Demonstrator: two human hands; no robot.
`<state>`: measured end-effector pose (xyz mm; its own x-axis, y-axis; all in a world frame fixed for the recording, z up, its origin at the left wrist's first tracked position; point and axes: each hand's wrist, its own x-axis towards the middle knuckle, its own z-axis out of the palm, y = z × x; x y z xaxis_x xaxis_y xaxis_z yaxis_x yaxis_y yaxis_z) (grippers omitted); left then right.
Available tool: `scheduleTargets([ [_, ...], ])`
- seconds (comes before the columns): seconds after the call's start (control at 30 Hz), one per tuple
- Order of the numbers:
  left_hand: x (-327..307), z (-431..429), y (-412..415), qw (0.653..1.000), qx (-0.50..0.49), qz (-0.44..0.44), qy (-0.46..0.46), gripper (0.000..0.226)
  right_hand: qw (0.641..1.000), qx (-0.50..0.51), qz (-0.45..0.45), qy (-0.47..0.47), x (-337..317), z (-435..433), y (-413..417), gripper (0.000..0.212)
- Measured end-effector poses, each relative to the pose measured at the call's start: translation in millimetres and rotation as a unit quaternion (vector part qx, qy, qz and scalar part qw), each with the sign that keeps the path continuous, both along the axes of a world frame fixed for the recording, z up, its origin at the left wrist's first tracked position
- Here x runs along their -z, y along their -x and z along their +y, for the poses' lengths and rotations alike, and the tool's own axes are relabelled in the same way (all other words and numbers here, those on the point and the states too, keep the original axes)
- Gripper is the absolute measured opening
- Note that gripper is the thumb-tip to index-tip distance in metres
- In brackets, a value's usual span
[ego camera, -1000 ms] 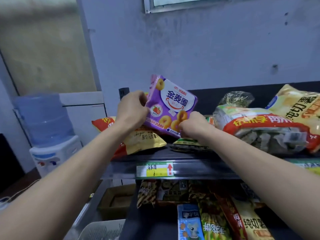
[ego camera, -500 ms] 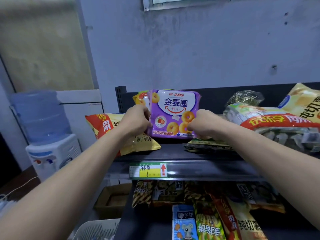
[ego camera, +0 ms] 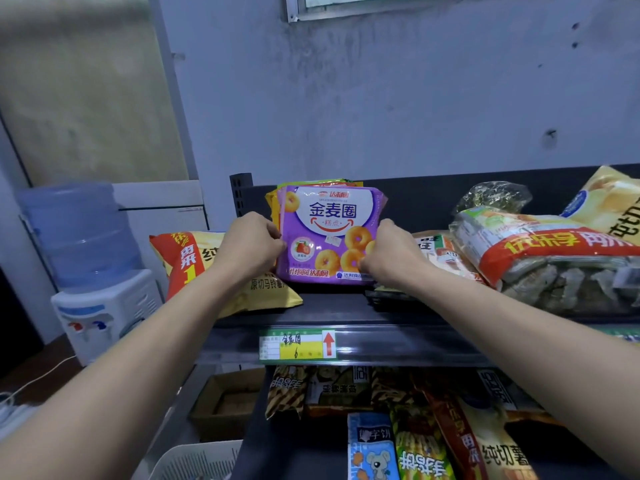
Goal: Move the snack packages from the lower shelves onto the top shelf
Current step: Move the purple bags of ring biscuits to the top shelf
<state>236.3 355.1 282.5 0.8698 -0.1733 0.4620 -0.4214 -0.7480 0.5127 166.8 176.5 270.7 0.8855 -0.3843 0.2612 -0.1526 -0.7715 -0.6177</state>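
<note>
A purple snack package (ego camera: 330, 220) printed with golden rings stands upright on the dark top shelf (ego camera: 332, 308), leaning on more packages behind it. My left hand (ego camera: 250, 244) grips its left edge and my right hand (ego camera: 390, 249) grips its lower right edge. On the shelf to the left lies a yellow-and-red chip bag (ego camera: 194, 261). To the right lie a flat red-and-white packet (ego camera: 440, 252), a large clear bag with a red band (ego camera: 540, 258) and a yellow chip bag (ego camera: 609, 206). The lower shelf holds several snack packages (ego camera: 408, 424).
A price label with a red arrow (ego camera: 298, 344) is on the top shelf's front rail. A water dispenser with a blue bottle (ego camera: 93, 271) stands at the left. Below are a cardboard box (ego camera: 228, 400) and a white basket (ego camera: 194, 460). A grey wall rises behind the shelf.
The purple package has gone from tilted in the air to upright on the top shelf, further back. Both hands stayed on its edges and moved forward with it.
</note>
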Motion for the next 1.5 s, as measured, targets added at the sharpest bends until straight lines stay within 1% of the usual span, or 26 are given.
scheduleTargets([
  [0.17, 2.1, 3.8, -0.7, 1.0, 0.001, 0.015, -0.002, 0.027, 0.999, 0.015, 0.009, 0.034, 4.0, 4.6, -1.5, 0.042],
  [0.33, 7.0, 4.7, -3.8, 1.0, 0.006, -0.003, 0.02, 0.036, 0.997, 0.03, -0.022, 0.064, 3.8, 8.0, -1.9, 0.032],
  [0.43, 7.5, 7.4, -4.0, 1.0, 0.003, -0.018, 0.019, 0.042, 0.996, 0.036, -0.019, 0.084, 6.6, 11.0, -0.9, 0.033],
  [0.57, 8.4, 10.7, -3.3, 1.0, -0.003, -0.02, 0.006, 0.034, 0.993, 0.037, -0.006, 0.111, 9.2, 14.8, -0.5, 0.034],
  [0.67, 7.9, 12.7, -1.4, 1.0, -0.007, -0.015, 0.006, 0.034, 0.994, 0.033, -0.002, 0.109, 9.5, 16.3, -1.0, 0.033],
  [0.8, 8.8, 14.1, 2.4, 1.0, 0.021, -0.022, -0.001, 0.03, 0.994, 0.044, -0.005, 0.104, 8.7, 17.7, 0.0, 0.032],
  [0.9, 10.4, 14.2, 5.6, 0.997, 0.04, -0.053, 0.028, 0.026, 0.993, 0.061, -0.05, 0.088, 5.6, 20.8, 3.5, 0.044],
  [0.97, 12.5, 15.9, 8.4, 0.994, 0.032, -0.095, 0.052, 0.023, 0.985, 0.088, -0.097, 0.109, 2.9, 24.2, 6.5, 0.05],
  [1.03, 15.7, 19.9, 10.7, 0.988, -0.014, -0.146, 0.038, 0.026, 0.974, 0.101, -0.135, 0.152, 1.1, 30.6, 10.2, 0.046],
  [1.07, 16.8, 22.5, 12.1, 0.984, -0.055, -0.169, 0.011, 0.031, 0.969, 0.091, -0.158, 0.167, 0.7, 35.5, 12.1, 0.043],
  [1.13, 17.2, 29.3, 16.7, 0.973, -0.135, -0.185, -0.041, 0.043, 0.963, 0.034, -0.202, 0.173, 1.2, 49.0, 16.2, 0.035],
  [1.23, 13.1, 43.2, 21.8, 0.974, -0.188, -0.12, -0.04, 0.059, 0.957, -0.106, -0.227, 0.144, 1.0, 77.0, 20.7, 0.023],
  [1.3, 8.9, 55.9, 23.0, 0.977, -0.207, -0.053, -0.023, 0.065, 0.957, -0.175, -0.197, 0.122, 0.0, 95.3, 18.1, 0.019],
  [1.4, 4.6, 78.2, 23.2, 0.974, -0.224, 0.02, 0.013, 0.068, 0.965, -0.205, -0.133, 0.097, 0.0, 116.4, 8.3, 0.021],
  [1.5, 6.7, 97.7, 21.9, 0.98, -0.187, 0.059, 0.045, 0.064, 0.972, -0.19, -0.093, 0.104, 1.0, 128.7, -0.9, 0.025],
])
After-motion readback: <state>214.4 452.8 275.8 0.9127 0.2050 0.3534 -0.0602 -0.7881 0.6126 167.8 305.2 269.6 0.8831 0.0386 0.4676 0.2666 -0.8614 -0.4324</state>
